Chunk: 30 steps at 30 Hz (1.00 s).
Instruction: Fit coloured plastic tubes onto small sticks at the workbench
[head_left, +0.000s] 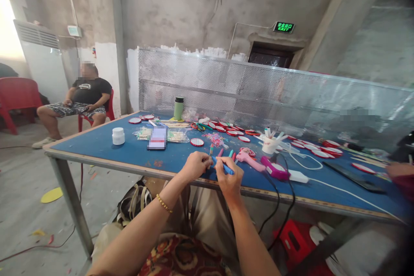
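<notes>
My left hand (196,165) and my right hand (229,178) meet at the near edge of the blue table (106,146). Both are closed round a blue marker pen (223,167): the right grips its barrel and the left pinches its left end. Just beyond my fingers lie a few more coloured pens (223,152). A pink glue gun (249,160) and a magenta tool (274,169) lie to the right of my hands. Several small round red-rimmed mirrors (197,142) are scattered over the table.
A white jar (118,136), a green flask (178,108) and a white cup of pens (269,143) stand on the table before a perforated metal screen (258,95). Cables (281,198) hang over the near edge. A person (79,101) sits at left; another person's hand (399,170) shows at right.
</notes>
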{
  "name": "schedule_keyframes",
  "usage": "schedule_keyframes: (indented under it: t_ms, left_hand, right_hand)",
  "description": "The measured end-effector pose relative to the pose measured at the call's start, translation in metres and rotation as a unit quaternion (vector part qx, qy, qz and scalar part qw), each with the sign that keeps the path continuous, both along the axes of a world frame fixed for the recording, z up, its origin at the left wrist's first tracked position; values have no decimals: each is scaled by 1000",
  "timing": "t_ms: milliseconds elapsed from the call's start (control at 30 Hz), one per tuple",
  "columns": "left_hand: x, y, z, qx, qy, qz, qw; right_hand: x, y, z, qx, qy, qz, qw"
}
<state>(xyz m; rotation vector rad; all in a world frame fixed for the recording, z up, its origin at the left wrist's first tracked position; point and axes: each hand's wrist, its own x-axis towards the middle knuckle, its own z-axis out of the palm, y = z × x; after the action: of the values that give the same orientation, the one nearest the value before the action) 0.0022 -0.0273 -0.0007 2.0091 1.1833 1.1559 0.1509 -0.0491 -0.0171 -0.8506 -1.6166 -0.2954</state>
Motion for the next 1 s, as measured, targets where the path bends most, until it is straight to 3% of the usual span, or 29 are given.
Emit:
schedule_keyframes:
  t_ms: [1000]
  left_hand:
    - [0, -2, 2, -7, 5, 7, 1000]
  right_hand:
    - [0, 2, -1, -2, 17, -1, 1000]
